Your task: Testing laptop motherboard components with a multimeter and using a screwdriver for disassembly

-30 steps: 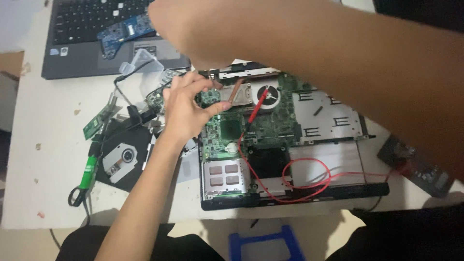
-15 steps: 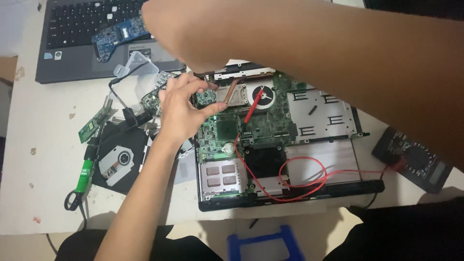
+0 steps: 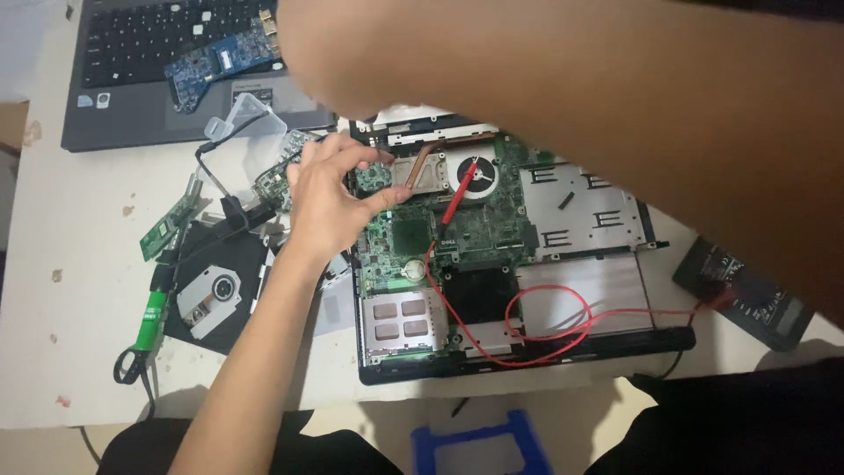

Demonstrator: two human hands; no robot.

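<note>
Left hand [image 3: 325, 202] fingers pinching small green circuit board [image 3: 373, 179], steadying it over opened black laptop's green motherboard [image 3: 457, 230]; red probe [image 3: 457, 198] lying just beyond fingertips. Right hand's fingers blurred, grip unclear.

We only get one view here, a head-worn camera looking steeply down at the white table [image 3: 53, 352] from the near edge. It's pretty close in: the opened laptop chassis [image 3: 527, 264] fills the middle, and a right forearm [image 3: 615, 97] sits so near the lens it's blurry and blocks the top right. No second view to share anything with.
</note>
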